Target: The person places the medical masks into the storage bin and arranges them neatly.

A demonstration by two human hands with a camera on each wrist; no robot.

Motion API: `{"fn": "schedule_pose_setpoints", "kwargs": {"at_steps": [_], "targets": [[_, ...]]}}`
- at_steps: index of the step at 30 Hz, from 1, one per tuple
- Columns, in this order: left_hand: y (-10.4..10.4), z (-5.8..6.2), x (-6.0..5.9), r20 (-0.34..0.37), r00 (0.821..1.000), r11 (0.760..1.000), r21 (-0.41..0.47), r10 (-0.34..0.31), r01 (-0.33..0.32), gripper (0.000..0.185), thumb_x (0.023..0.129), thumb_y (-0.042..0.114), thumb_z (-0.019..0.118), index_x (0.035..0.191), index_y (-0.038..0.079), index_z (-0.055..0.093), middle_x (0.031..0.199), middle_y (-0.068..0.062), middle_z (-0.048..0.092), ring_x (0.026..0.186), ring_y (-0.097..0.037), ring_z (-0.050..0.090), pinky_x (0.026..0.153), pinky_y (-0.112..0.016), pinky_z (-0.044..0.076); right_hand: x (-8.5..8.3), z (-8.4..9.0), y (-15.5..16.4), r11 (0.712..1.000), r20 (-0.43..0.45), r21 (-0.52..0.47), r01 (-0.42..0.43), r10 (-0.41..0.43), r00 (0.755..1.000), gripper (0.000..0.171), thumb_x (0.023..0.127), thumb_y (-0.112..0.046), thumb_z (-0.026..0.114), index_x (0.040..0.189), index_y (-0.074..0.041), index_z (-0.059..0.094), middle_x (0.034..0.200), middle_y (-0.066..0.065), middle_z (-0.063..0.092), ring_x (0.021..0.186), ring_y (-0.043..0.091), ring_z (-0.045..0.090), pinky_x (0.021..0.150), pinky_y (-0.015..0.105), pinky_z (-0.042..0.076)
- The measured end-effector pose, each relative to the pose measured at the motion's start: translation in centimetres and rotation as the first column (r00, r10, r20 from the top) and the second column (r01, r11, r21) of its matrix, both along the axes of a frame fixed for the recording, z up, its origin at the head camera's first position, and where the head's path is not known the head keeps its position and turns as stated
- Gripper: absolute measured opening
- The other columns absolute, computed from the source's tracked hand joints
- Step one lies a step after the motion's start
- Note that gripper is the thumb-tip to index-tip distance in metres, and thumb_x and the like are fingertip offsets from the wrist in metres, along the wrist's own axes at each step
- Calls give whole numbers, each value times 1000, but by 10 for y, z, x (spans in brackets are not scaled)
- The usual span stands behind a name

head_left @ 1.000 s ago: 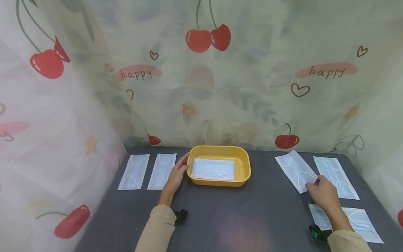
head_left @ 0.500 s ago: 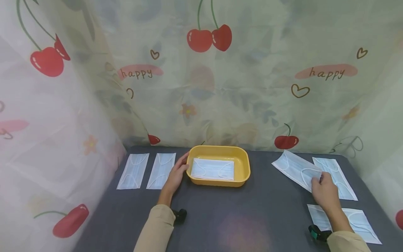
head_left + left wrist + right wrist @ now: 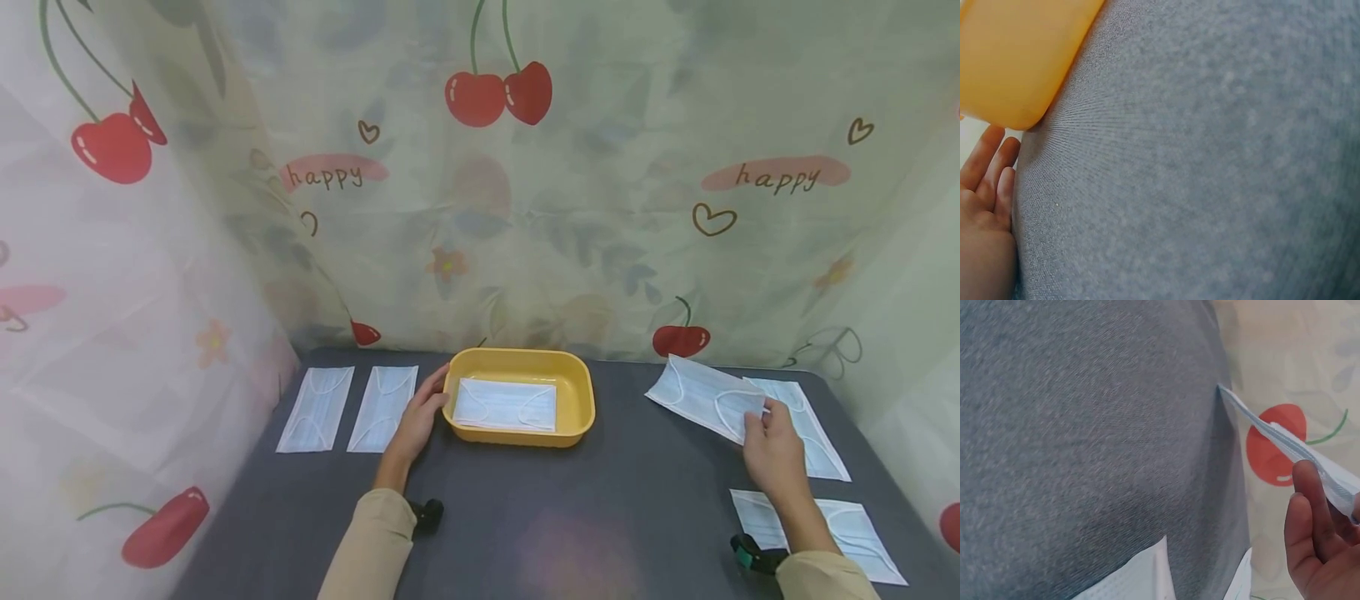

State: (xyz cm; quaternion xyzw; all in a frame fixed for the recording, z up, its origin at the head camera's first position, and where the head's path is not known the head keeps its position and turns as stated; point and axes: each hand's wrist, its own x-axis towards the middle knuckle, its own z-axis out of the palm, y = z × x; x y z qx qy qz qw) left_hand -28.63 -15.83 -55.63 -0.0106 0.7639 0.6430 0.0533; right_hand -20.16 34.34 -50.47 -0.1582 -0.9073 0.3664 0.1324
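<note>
A dark grey table (image 3: 570, 517) carries a yellow tray (image 3: 577, 417) near its far edge. Left of the tray, two masks (image 3: 348, 408) lie flat side by side. Well right of the tray lie another mask (image 3: 813, 429) and, nearer than it, a fourth mask (image 3: 862, 537). A small dark object (image 3: 426, 515), too unclear to name, sits in front of the tray.
</note>
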Motion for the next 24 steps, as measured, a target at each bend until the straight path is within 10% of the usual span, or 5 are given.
{"fn": "schedule_pose_setpoints", "kwargs": {"at_steps": [4, 11, 24], "targets": [[1, -1, 0, 4, 1000, 1000, 1, 1, -1, 49, 103, 30, 48, 151, 39, 44, 156, -3, 49, 148, -27, 41, 126, -58, 22, 1, 4, -2, 1000, -31, -2, 2, -2, 1000, 49, 108, -21, 31, 147, 8, 34, 125, 38, 61, 85, 21, 66, 65, 25, 40], [1, -1, -1, -2, 1000, 1000, -5, 8, -8, 50, 103, 29, 48, 152, 40, 44, 155, -3, 50, 147, -27, 43, 125, -59, 23, -1, 7, -6, 997, -38, -71, 11, -14, 999, 51, 109, -22, 28, 151, 6, 31, 130, 38, 59, 115, 47, 60, 71, 24, 37], [1, -1, 1, 1, 1000, 1000, -6, 9, -9, 50, 103, 30, 47, 151, 40, 44, 156, -3, 49, 148, -28, 41, 126, -59, 21, -1, 18, -12, 988, -25, -151, 42, -47, 999, 55, 109, -29, 28, 156, 0, 28, 141, 36, 53, 127, 44, 51, 81, 34, 36]]}}
